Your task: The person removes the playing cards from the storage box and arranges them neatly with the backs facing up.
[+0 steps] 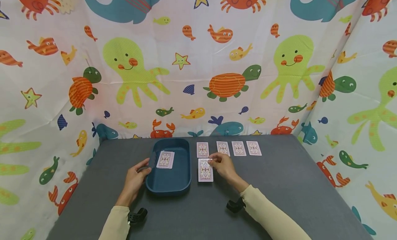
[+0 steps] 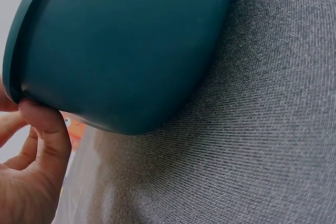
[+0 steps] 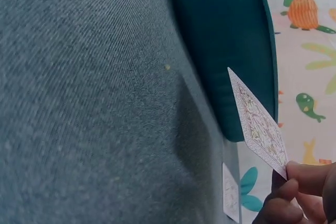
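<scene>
My left hand [image 1: 134, 179] grips the left rim of a dark blue tray [image 1: 169, 189], thumb outside the wall in the left wrist view. Several overlapping playing cards [image 1: 165, 159] lie patterned side up inside it. Just right of the tray, my right hand [image 1: 224, 167] pinches one playing card [image 1: 205, 171] by its upper right corner. In the right wrist view that card [image 3: 257, 121] is tilted above the cloth, with its shadow underneath. Behind it, another playing card [image 1: 202, 149] lies on the table, patterned side up.
Further right along the back of the grey table [image 1: 279, 185] lie a card [image 1: 222, 147] partly behind my right hand, a second card [image 1: 238, 148] and a third card [image 1: 254, 148]. A curtain [image 1: 192, 78] printed with sea animals hangs behind and at both sides.
</scene>
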Tool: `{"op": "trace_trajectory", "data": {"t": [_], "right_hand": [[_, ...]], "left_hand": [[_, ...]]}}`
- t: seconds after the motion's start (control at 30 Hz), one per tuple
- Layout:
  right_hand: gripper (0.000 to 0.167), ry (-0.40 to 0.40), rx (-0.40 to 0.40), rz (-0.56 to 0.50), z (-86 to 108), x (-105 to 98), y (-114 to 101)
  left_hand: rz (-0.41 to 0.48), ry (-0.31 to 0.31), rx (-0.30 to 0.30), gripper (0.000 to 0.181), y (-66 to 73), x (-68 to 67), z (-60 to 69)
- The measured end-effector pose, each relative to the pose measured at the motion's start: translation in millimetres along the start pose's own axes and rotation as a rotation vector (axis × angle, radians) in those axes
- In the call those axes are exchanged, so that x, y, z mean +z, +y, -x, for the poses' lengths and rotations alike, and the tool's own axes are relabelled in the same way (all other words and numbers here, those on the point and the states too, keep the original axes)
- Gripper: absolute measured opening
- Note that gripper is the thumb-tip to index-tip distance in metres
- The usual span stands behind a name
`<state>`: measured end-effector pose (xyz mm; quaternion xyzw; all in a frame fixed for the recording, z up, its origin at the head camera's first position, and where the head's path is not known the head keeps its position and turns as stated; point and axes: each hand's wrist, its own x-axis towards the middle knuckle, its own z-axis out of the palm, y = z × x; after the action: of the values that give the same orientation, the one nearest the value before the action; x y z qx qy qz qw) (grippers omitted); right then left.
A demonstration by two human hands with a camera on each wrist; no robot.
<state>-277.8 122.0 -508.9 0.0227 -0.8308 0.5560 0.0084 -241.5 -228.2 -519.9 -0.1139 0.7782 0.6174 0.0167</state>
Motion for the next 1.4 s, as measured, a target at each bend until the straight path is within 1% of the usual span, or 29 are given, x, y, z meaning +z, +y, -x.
{"op": "trace_trajectory", "data": {"t": [0.27, 0.5, 0.77, 1.0, 1.17, 1.4], "right_hand": [[0.015, -0.026, 0.048, -0.038, -6.3, 3, 12], [0.022, -0.058, 0.065, -0.004, -9.8, 4, 17], [0.021, -0.037, 0.089, 0.035, -16.5, 7, 22], [0.019, -0.017, 0.087, 0.084, -22.2, 9, 23], [0.019, -0.024, 0.081, 0.101, -25.0, 10, 24], [0.018, -0.001, 0.037, 0.154, -30.2, 10, 27]], "left_hand": [[-0.004, -0.007, -0.004, 0.048, -0.4, 0.1, 0.7], [-0.002, -0.003, -0.003, 0.048, 0.6, 0.4, 0.3], [-0.005, -0.002, 0.006, 0.048, -0.3, 0.4, -0.1], [-0.009, 0.002, 0.002, 0.048, 0.0, 0.5, -0.3], [-0.019, 0.002, -0.004, 0.048, 0.2, 0.2, -0.4], [-0.019, 0.002, -0.007, 0.049, -0.1, 0.0, 0.1]]}}
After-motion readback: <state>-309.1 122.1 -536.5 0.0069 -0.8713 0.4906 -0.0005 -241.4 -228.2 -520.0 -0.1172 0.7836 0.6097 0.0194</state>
